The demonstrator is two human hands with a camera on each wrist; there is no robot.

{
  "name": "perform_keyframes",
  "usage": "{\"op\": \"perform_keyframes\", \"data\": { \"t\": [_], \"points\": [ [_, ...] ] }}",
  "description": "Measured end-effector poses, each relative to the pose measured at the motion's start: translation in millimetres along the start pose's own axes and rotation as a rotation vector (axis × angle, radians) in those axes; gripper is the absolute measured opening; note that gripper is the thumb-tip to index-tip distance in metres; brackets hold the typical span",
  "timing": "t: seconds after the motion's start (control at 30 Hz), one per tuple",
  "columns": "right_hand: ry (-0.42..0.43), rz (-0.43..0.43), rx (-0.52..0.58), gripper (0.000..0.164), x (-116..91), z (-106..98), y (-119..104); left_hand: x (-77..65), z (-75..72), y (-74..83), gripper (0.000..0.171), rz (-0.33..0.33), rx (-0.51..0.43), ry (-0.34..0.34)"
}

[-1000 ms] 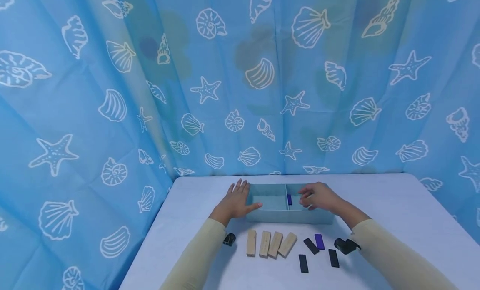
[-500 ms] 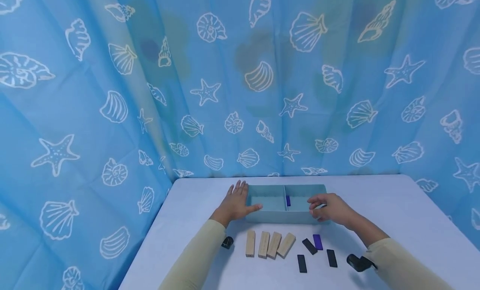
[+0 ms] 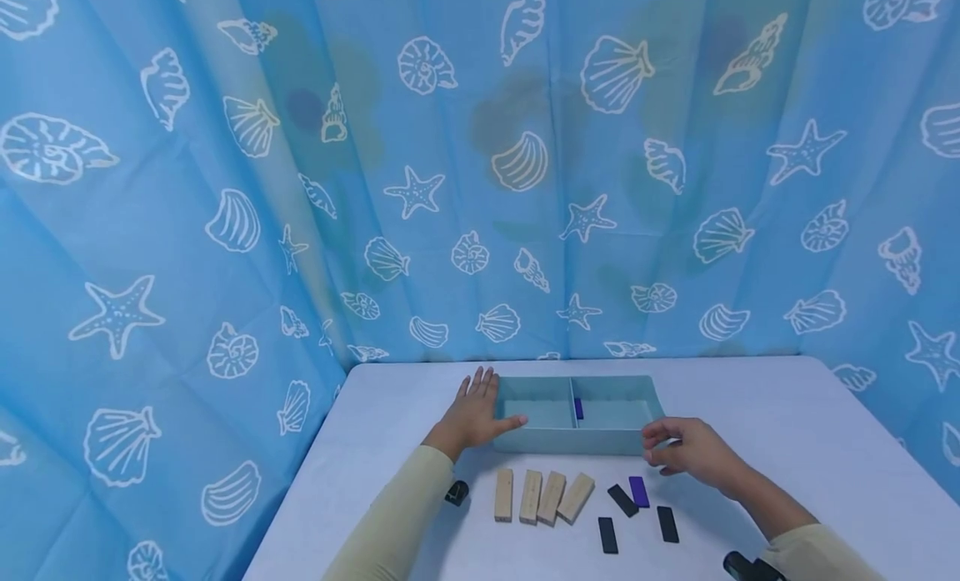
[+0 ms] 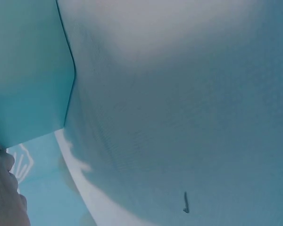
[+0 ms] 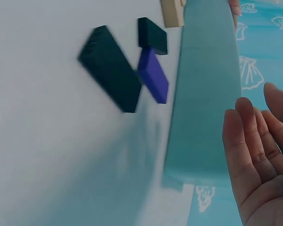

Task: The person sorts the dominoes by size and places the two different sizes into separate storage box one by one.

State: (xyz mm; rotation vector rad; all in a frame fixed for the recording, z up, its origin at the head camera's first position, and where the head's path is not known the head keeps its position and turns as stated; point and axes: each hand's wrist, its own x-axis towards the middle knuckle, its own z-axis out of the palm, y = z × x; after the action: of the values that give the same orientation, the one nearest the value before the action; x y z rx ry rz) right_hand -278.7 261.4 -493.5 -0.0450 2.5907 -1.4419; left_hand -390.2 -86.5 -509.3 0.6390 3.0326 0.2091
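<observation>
A pale teal two-compartment box (image 3: 570, 441) sits on the table. Against its left end rests my left hand (image 3: 472, 414), fingers straight and thumb over the front rim. By the box's front right corner is my right hand (image 3: 693, 452), fingers loosely bent and holding nothing. Inside the right compartment, a purple block (image 3: 578, 408) lies along the divider. In front of the box are another purple block (image 3: 638, 491) and three black blocks (image 3: 622, 500), seen also beside the right hand in the right wrist view. Several wooden blocks (image 3: 530, 497) lie left of these.
The table (image 3: 780, 431) has a white cover. Behind and to the left hangs a blue shell-patterned curtain (image 3: 450, 189). Dark wrist-camera pieces (image 3: 456, 493) show beneath the left sleeve and at the right wrist.
My right hand has come out of the right compartment, moving right and toward me past the front corner. The left hand has kept its place on the box.
</observation>
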Motion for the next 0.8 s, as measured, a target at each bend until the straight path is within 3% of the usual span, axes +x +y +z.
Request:
{"op": "perform_keyframes", "data": {
  "t": [0.43,0.8],
  "points": [
    [-0.023,0.081,0.027,0.044,-3.5,12.7,19.9,0.1,3.0,-1.2,0.105,-0.001,-0.024,0.001],
    [-0.014,0.103,-0.082,0.046,0.2,21.6,35.1,1.0,0.7,-0.4,0.107,-0.01,-0.018,-0.019]
  ]
}}
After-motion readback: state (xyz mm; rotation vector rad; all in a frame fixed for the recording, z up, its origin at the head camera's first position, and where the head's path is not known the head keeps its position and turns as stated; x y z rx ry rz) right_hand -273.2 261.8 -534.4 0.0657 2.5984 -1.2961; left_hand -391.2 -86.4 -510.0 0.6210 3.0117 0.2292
